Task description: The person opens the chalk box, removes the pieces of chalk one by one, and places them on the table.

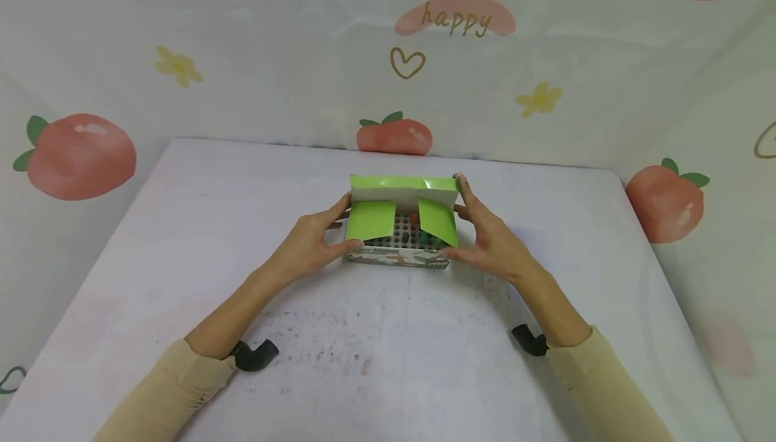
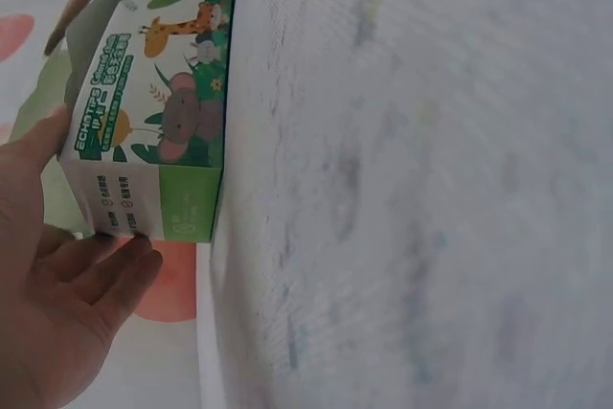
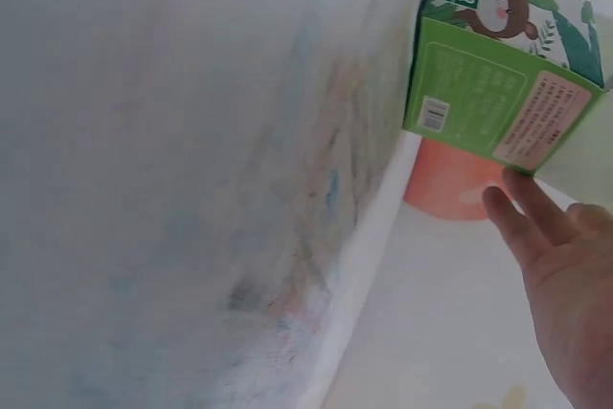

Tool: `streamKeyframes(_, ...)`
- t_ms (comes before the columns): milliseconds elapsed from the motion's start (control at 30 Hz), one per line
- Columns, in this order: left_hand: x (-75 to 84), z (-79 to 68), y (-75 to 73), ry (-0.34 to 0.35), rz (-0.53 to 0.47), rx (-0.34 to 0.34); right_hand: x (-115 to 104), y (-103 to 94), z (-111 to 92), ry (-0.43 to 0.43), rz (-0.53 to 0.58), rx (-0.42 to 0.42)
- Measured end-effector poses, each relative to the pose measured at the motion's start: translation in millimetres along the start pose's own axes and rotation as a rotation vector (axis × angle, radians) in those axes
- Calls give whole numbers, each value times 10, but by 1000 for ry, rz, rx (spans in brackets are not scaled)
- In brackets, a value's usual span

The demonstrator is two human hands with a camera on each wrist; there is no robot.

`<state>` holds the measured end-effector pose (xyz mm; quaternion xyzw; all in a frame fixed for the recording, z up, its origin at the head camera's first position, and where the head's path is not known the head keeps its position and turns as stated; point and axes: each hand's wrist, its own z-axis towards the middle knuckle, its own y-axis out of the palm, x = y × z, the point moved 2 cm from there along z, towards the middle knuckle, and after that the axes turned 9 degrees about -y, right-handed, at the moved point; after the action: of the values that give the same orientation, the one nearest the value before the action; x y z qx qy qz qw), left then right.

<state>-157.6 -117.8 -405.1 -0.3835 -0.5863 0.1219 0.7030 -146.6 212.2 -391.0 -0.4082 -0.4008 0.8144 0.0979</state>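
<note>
A small cardboard box (image 1: 398, 258) stands on the white table with its lid up and two green side flaps (image 1: 372, 220) folded partway over the opening. Rows of small round ends or holes (image 1: 403, 222) show between the flaps, with orange and dark green spots; their kind is unclear. My left hand (image 1: 312, 236) holds the box's left end, thumb at the front corner. At the right end, my right hand (image 1: 491, 236) holds it with the thumb at the front corner and a finger up by the lid (image 1: 405, 186). Cartoon animals cover the front (image 2: 177, 69); the right end (image 3: 488, 93) is green with a barcode.
The white table (image 1: 364, 361) has faint coloured stains and specks in front of the box. Behind it hangs a cloth (image 1: 291, 58) printed with fruit, hearts and flowers. A black curved piece shows at each sleeve cuff, left (image 1: 256, 356) and right (image 1: 529, 340).
</note>
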Motion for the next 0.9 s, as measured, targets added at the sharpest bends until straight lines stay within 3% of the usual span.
streamKeyframes(267,7,-41,-45,4,-71,0,-94,31,25,49,12,29)
streamKeyframes(500,-8,-44,-67,33,-43,-25,-161,52,-7,100,17,50)
streamKeyframes(900,-11,-26,-78,35,3,-57,-200,66,-62,103,-9,43)
